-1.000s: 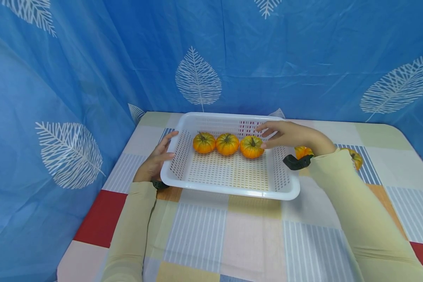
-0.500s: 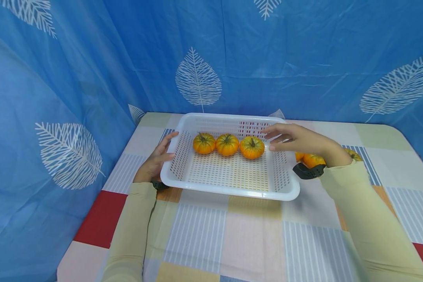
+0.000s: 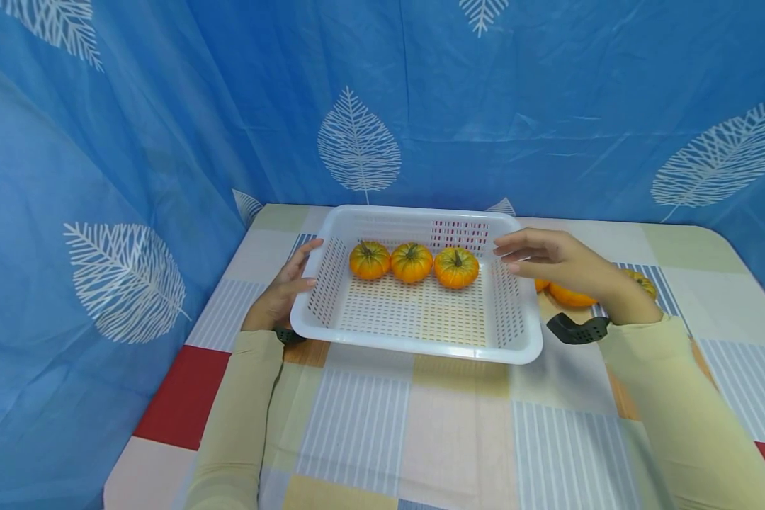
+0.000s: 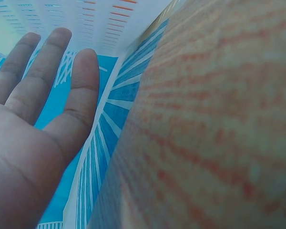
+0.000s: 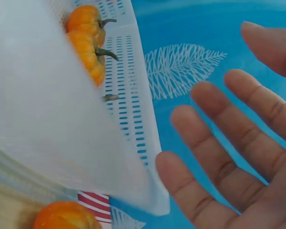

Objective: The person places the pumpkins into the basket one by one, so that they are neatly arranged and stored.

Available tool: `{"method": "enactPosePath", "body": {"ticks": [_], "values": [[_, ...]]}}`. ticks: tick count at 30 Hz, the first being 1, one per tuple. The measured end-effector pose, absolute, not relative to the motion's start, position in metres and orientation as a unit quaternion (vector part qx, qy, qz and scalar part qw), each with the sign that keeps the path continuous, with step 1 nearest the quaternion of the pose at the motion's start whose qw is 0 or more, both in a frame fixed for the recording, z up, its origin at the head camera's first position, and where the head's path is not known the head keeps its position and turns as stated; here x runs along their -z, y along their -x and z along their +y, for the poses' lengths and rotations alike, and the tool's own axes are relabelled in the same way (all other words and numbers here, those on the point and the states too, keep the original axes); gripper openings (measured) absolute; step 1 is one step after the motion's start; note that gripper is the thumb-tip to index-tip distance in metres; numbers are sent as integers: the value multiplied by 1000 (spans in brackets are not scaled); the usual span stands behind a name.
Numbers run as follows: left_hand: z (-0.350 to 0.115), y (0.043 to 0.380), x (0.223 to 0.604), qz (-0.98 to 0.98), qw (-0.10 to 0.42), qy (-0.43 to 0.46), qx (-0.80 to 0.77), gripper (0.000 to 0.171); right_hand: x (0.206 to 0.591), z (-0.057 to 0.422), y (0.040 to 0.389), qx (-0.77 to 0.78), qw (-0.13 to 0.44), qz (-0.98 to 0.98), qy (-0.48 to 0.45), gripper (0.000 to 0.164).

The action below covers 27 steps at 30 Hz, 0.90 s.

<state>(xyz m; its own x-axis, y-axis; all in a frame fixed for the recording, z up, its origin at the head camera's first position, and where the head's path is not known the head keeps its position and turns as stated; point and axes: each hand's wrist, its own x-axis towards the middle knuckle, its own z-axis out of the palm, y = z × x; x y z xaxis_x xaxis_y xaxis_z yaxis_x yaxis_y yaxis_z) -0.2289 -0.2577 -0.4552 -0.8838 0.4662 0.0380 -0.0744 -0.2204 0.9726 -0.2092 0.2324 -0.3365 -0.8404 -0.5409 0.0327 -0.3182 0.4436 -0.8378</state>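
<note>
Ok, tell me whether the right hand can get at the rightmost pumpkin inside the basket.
Probably yes: the right hand is empty and near the basket's right end, and nothing visible covers the rightmost pumpkin from above.

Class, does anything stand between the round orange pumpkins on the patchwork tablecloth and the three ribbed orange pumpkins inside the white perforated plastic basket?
Yes: the right wall of the white perforated plastic basket rises between the three ribbed pumpkins and the round pumpkins outside. In the head view, the right hand overlaps it.
</note>
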Motion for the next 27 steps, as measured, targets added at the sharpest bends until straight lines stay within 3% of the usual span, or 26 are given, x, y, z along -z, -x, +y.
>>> {"method": "enactPosePath", "body": {"ticks": [5, 12, 27], "values": [[-257, 227, 453, 600, 175, -159, -764, 77, 344, 240, 202, 483, 78, 840, 234, 38], [-257, 227, 454, 602, 172, -166, -762, 75, 351, 249, 193, 485, 61, 850, 199, 36], [-256, 226, 452, 605, 167, -178, -758, 72, 367, 272, 179, 534, -8, 819, 211, 36]]}}
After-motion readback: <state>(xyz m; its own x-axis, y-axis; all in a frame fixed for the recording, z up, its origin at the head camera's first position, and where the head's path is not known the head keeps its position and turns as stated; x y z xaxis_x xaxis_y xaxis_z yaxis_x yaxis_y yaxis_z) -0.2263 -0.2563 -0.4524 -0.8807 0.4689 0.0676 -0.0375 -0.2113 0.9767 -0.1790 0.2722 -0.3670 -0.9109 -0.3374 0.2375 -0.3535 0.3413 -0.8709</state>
